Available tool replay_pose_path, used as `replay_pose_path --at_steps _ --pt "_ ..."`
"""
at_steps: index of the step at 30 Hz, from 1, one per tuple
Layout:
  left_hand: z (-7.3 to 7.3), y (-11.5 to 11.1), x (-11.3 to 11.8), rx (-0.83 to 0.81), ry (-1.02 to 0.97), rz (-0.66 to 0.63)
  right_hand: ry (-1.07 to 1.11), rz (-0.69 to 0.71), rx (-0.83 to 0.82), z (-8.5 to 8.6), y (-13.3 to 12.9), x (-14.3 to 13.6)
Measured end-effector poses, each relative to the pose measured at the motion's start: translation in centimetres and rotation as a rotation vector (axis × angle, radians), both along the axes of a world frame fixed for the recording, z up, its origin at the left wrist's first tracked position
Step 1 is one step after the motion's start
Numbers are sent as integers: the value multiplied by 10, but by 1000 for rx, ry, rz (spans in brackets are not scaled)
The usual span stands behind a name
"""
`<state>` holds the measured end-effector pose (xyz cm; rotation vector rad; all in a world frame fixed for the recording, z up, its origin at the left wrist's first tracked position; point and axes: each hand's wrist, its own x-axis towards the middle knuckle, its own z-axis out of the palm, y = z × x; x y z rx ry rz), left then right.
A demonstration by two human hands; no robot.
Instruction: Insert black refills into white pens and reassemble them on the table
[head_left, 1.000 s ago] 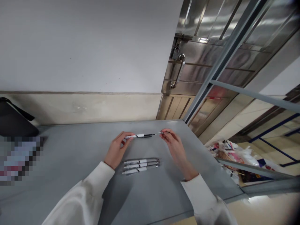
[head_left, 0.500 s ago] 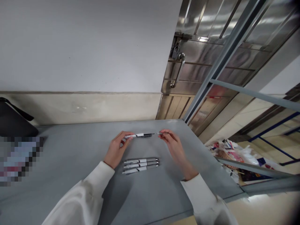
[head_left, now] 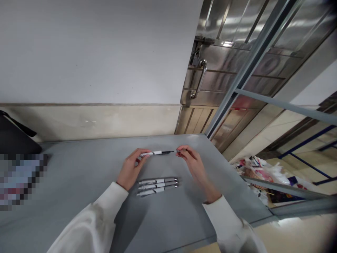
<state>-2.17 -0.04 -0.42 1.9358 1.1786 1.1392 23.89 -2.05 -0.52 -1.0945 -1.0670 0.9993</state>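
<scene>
My left hand [head_left: 131, 167] is closed around the rear of a pen [head_left: 156, 153], its white barrel lying level just over the table. From the pen's front a black section and a thin refill tip [head_left: 172, 151] stick out to the right. My right hand [head_left: 193, 161] pinches a small silvery pen part [head_left: 177, 151] at that tip, mostly hidden by the fingers; whether it is a spring or a nose cone I cannot tell. Nearer to me, between the hands, three white and grey pens [head_left: 158, 185] lie side by side with their tips pointing right.
The grey table [head_left: 86, 168] meets a wall behind. A black bag [head_left: 17, 135] and a blurred-out item [head_left: 22, 181] are at the left. A metal frame post [head_left: 234, 93] rises at the right back corner. Beyond the right edge lies a pile of plastic bags [head_left: 265, 172].
My right hand has brought the small silvery part slightly left, so the gap to the refill's tip has closed. My left hand keeps its grip on the pen.
</scene>
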Motion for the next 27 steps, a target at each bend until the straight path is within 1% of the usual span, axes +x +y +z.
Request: replay_pose_path --at_steps 4,8,12,17,23,27 --pt "1 -1 0 -30 -4 -13 -134 10 26 5 -4 -2" --pt "1 -1 0 -77 -14 -33 -185 25 67 9 -6 -4" --pt "2 -2 3 -136 -19 -83 -226 43 112 11 -7 -7" --pt "0 -1 4 -174 -33 -131 -344 75 122 11 -9 -10" --pt "-7 3 1 -199 -93 -146 -365 -25 177 8 -8 -6" --pt "-6 5 1 -225 -125 -141 -370 -88 179 7 -7 -5"
